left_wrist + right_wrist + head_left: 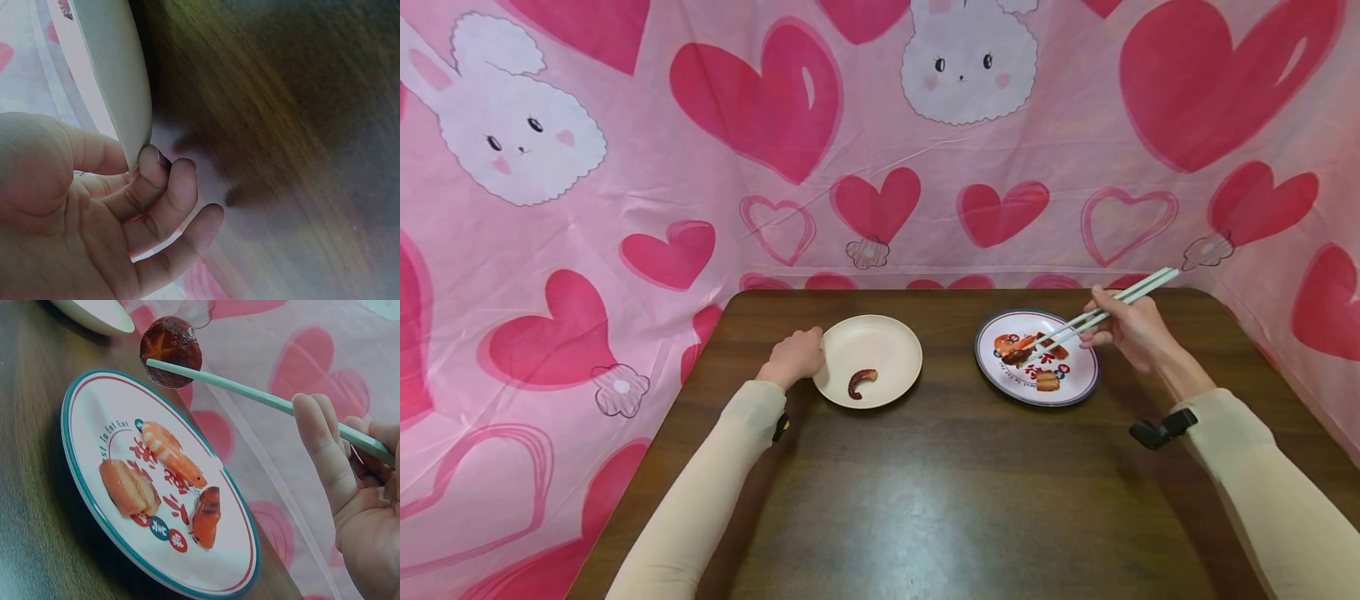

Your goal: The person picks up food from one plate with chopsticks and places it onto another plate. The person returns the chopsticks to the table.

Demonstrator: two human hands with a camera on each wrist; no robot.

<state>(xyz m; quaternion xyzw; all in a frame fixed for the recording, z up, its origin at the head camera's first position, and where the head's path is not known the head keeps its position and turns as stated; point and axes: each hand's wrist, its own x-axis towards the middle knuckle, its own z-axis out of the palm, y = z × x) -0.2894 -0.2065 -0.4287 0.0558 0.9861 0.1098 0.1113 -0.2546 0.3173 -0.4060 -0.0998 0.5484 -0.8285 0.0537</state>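
My left hand pinches the left rim of a cream plate, thumb on one side and fingertips on the other. On that plate lies a curved, dark-red octopus tentacle. With my right hand I hold pale green chopsticks slanting down to the left. At their tips a glossy brown mushroom cap hangs above a printed white plate with a blue-green rim. A shrimp, a browned double piece of food and a reddish-orange glazed piece lie on this plate.
Both plates stand toward the back of a dark wooden table, with a gap between them. Behind and beside it hangs a pink cloth with hearts and rabbits. Black wrist straps sit over the pale sleeves.
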